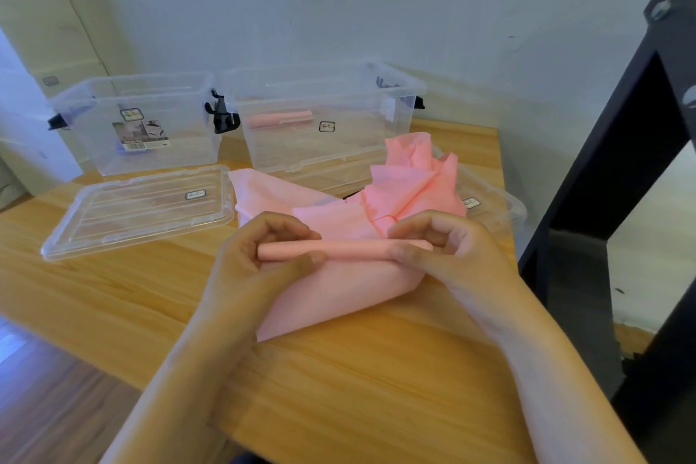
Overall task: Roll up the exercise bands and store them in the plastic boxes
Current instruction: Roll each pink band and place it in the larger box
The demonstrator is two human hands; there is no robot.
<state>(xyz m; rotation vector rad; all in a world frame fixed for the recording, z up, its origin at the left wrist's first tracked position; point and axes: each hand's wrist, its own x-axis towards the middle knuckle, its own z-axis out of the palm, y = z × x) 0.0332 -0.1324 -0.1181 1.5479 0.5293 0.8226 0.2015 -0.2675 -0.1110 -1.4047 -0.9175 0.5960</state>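
Note:
A pink exercise band (pixel 339 286) lies across the wooden table (pixel 113 305), its near end wound into a thin roll (pixel 346 249). My left hand (pixel 260 252) pinches the roll's left end, and my right hand (pixel 448 249) pinches its right end. The unrolled part of the band bunches up behind the hands in a crumpled heap (pixel 414 181). Two clear plastic boxes stand open at the back: the left box (pixel 139 124) and the right box (pixel 320 124), which holds a rolled pink band (pixel 278 119).
A clear lid (pixel 139 209) lies flat in front of the left box. Another clear lid (pixel 497 203) sits partly under the pink heap at the right. A black metal frame (pixel 621 181) rises along the table's right edge. A wall stands behind the boxes.

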